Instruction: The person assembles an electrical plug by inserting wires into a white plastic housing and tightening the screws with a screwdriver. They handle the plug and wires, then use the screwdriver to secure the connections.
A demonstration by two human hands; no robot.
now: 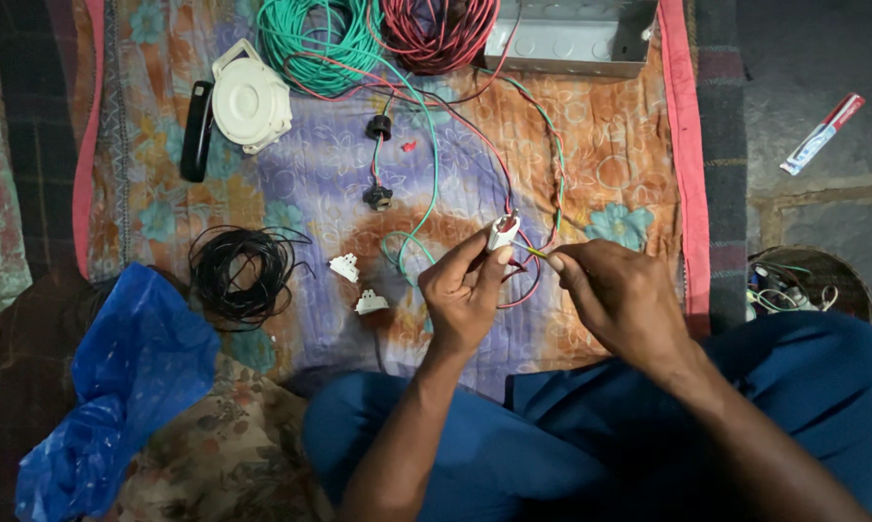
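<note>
My left hand (465,295) pinches a small white electrical switch part (502,231) between thumb and fingers, above a patterned cloth (301,184). My right hand (620,295) grips a thin yellowish wire end or tool tip (536,252) that points at the white part. Red and green wires (426,145) run from the part up to a green wire coil (322,39) and a red wire coil (438,31) at the top. Two more small white parts (345,267) (370,303) lie on the cloth left of my left hand.
A black wire coil (241,273) and a blue plastic bag (117,387) lie at left. A round white fitting (250,101) and a black handle (196,130) sit upper left. A grey metal box (571,37) stands at top. A small basket (811,282) of bits is at right.
</note>
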